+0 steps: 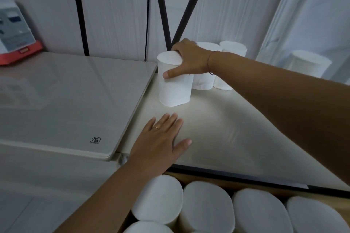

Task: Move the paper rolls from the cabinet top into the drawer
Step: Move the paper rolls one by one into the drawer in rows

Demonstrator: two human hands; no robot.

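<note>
**Right hand on a roll at the back of the cabinet top**

Three paper rolls stand upright on the cabinet top (217,128) near its back edge; a fourth white shape at the far right may be a reflection. The right hand (191,58) is wrapped over the top of the front roll (174,85), thumb pressed on its near side, fingers curled behind. The second roll (203,81) and third roll (233,49) stand just behind it, touching. The left hand (161,143) lies flat near the front edge, fingers spread, holding nothing. Below that edge, the open drawer (236,181) holds at least five rolls. The glass slab (66,100) at left bears a "CCC" mark.
</note>
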